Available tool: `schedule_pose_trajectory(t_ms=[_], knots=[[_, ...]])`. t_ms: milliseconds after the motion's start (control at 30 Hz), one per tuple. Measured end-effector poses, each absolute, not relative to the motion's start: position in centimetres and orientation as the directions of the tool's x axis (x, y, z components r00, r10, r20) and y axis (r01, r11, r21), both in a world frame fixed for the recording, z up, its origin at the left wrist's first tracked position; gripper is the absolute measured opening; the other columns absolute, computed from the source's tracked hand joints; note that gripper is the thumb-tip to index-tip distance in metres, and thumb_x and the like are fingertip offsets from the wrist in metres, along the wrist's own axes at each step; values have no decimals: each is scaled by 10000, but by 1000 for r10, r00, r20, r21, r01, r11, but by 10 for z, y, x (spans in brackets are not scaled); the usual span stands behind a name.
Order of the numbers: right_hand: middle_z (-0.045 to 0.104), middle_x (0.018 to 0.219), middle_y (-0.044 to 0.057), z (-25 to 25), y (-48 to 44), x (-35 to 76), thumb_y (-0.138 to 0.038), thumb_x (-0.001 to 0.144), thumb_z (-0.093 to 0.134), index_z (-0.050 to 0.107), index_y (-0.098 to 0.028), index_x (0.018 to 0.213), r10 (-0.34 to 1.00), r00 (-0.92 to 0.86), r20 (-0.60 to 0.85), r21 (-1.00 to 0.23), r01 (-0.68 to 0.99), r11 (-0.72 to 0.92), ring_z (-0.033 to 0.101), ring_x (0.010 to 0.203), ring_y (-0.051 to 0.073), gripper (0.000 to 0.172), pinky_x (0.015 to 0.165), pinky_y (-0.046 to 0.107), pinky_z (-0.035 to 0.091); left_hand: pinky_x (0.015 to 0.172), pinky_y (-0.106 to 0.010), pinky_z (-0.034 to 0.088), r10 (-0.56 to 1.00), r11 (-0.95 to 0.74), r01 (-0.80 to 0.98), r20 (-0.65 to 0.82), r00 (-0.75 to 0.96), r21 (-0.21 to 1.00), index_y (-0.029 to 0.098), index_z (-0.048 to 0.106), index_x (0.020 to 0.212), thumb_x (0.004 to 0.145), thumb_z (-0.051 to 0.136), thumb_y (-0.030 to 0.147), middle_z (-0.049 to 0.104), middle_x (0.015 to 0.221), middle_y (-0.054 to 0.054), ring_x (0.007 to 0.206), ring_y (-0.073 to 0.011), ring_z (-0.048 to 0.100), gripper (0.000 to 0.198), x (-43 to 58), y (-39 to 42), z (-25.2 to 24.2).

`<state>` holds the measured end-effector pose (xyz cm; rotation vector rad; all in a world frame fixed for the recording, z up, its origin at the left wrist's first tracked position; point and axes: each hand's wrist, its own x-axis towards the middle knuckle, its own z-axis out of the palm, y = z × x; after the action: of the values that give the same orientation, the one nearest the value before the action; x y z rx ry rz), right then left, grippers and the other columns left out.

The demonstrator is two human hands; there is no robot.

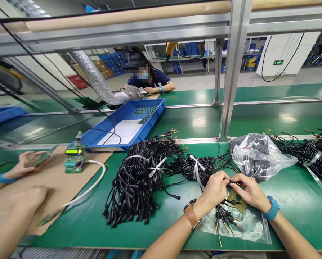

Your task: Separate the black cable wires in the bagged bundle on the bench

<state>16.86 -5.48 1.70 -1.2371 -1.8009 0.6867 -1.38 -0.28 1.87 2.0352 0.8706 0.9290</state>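
The left hand (217, 184) and right hand (247, 187) pinch one cable (229, 182), probably for steadiness. A flat bag (254, 232) lies near the bench (182, 223) front edge.

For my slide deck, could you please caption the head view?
Left hand and right hand pinch a black cable above clear plastic, beside tied black cable bundles on a green workbench.

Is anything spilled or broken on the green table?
Nothing looks spilled or broken. One black plug sticks out alone on the table, a bit odd because many others lie bunched in the big pile.
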Motion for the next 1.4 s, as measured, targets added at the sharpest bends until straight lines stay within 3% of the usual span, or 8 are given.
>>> schedule_pose_trajectory(t_ms=[300, 500, 633, 833, 1067, 1200, 1333, 1400], knots=[[735, 875, 44, 32, -54, 171, -354, 959, 629, 679, -210, 1004, 932, -171, 320, -791, 493, 362, 683, 763, 187, 160, 728, 296, 555, 692, -265, 415, 792, -507, 248, 332, 512, 826, 178, 563, 792, 889, 494, 84, 622, 768, -24, 733, -160, 578, 152, -15, -3, 24], [762, 893, 75, 43, -54, 204, -437, 996, 553, 678, -193, 1071, 926, 188, 326, -834, 518, 189, 710, 750, 208, 284, 689, 313, 575, 706, -262, 421, 796, -500, 225, 342, 500, 836, 175, 561, 801, 911, 502, 104, 624, 787, -27, 758, -158, 581, 143, -16, -3, 28], [751, 896, 91, 35, -47, 226, -373, 982, 538, 693, -187, 991, 823, 299, 484, -648, 754, 107, 682, 768, 233, 243, 755, 371, 552, 711, -267, 427, 771, -543, 219, 378, 513, 811, 178, 542, 822, 932, 473, 112, 603, 806, -32, 773, -161, 571, 147, -19, -5, 35], [711, 1147, 165, 22, -35, 237, -251, 978, 442, 707, -152, 1085, 847, 45, 530, -213, 973, 82, 604, 1033, 323, 302, 932, 493, 488, 774, -310, 450, 661, -683, 293, 395, 638, 669, 180, 534, 814, 867, 478, 64, 613, 817, -52, 815, -190, 572, 139, -28, -7, 45], [737, 866, 114, 21, -33, 240, -325, 1034, 406, 691, -180, 863, 897, -6, 442, -96, 994, 54, 592, 785, 282, 362, 829, 444, 472, 690, -335, 470, 621, -772, 489, 317, 717, 406, 174, 609, 813, 904, 519, 160, 608, 660, -39, 619, -191, 580, 128, -25, -12, 41], [756, 961, 103, 22, -33, 238, -252, 1017, 397, 698, -172, 1059, 895, 60, 442, -108, 994, -13, 590, 841, 283, 314, 785, 394, 471, 802, -361, 523, 627, -778, 501, 431, 649, 378, 161, 609, 1053, 972, 484, 178, 661, 888, -88, 876, -235, 635, 150, -15, -8, 35], [741, 877, 101, 32, -35, 233, -397, 1006, 482, 723, -181, 999, 911, 106, 398, -83, 993, -79, 587, 859, 300, 323, 735, 380, 461, 1047, -469, 453, 640, -764, 567, 475, 604, 309, 151, 517, 1286, 939, 532, 149, 558, 1324, -171, 1298, -311, 489, 347, -5, -4, 36], [720, 827, 99, 36, -36, 232, -445, 1008, 482, 736, -190, 929, 918, 107, 382, -85, 993, -80, 581, 838, 293, 369, 734, 380, 457, 1065, -497, 429, 664, -741, 618, 421, 618, 262, 142, 481, 1334, 934, 539, 140, 566, 1313, -170, 1296, -319, 490, 404, -1, -4, 36]])
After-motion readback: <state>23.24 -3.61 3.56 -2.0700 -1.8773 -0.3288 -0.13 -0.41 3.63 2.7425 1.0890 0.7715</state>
